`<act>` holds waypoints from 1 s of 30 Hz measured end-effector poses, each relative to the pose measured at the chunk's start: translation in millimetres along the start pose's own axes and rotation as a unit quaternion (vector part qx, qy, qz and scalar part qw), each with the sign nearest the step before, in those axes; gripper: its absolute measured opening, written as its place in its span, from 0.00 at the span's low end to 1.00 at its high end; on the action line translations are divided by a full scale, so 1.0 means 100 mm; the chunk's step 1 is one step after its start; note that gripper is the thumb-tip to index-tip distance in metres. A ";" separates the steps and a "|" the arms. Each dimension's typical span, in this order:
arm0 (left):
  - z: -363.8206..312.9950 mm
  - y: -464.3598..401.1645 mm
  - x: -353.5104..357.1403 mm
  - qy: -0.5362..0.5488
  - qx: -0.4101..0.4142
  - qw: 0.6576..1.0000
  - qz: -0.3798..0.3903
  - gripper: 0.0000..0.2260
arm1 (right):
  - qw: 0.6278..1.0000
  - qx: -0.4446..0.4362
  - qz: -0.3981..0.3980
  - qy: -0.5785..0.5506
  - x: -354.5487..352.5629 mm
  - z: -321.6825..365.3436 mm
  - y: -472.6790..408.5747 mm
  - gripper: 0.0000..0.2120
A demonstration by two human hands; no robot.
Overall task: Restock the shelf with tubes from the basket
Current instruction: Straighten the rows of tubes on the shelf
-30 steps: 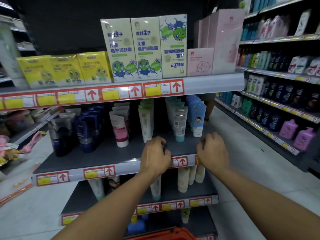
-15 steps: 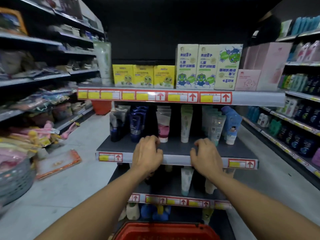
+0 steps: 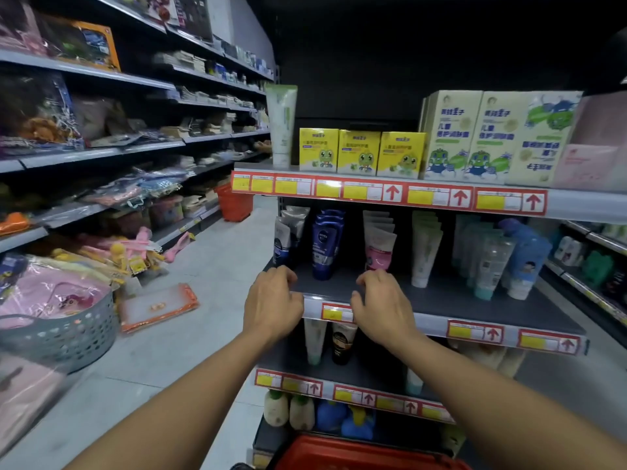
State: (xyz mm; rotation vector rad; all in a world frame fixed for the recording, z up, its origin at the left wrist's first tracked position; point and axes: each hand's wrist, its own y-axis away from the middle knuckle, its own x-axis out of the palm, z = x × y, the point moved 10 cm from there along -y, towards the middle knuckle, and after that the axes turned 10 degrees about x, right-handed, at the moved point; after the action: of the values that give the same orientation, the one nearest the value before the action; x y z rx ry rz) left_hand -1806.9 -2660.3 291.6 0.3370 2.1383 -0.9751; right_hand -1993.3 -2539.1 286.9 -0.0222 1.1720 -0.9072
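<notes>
Dim shop aisle: we find the tubes [image 3: 380, 247] standing in rows on the middle shelf [image 3: 441, 300], our left hand [image 3: 273, 305] and right hand [image 3: 381, 305] curled empty over its edge, the red basket [image 3: 356, 452] below; restocking looks unfinished.

Shop aisle, dim lighting. Pale tiled floor [image 3: 190, 337]. Wall shelving [image 3: 101, 147] at left, stocked. Grey perforated tub [image 3: 61, 337] on floor. Dark back wall [image 3: 373, 62].
</notes>
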 end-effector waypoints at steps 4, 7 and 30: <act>0.25 -0.12 0.04 0.005 -0.020 1.000 -0.002 0.15 | 1.000 0.011 0.005 -0.013 0.21 0.14 -0.10 0.12; 0.40 -0.24 0.10 0.018 -0.032 0.999 -0.003 0.16 | 0.999 0.033 0.015 -0.024 0.36 0.19 -0.22 0.14; 1.01 -0.87 0.68 -0.042 -0.143 0.989 0.003 0.25 | 0.985 0.154 0.065 0.048 1.19 0.01 -0.93 0.42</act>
State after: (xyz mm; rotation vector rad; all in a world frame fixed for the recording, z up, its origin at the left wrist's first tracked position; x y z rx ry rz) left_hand -1844.5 -2797.5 246.2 0.1567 2.1609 -0.6537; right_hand -2037.6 -2674.0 237.0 0.3480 1.0968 -0.9731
